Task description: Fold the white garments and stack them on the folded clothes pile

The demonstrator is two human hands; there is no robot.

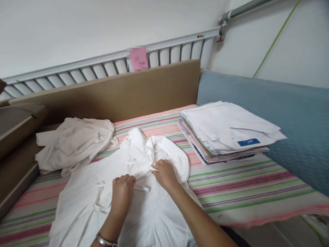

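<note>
A white garment with cloth ties (84,181) lies spread on the striped bedspread in front of me. Several thin ties run along its front, and some are bunched into loose knots. My left hand (123,188) is closed at the middle of the garment, its fingertips pinching the white cloth or a tie. To its right, my right hand (164,173) pinches a white tie near the neck area, thumb and fingers pressed together. A narrow strip of cloth stretches between the two hands. What exactly lies inside the left fingers is partly hidden.
A crumpled off-white cloth (77,144) lies at the left. At the right stands a stack of folded clothes (231,127), a white one on top. Cardboard boxes (17,130) border the left side, a brown board (128,92) the back, and a blue padded surface (257,92) the right.
</note>
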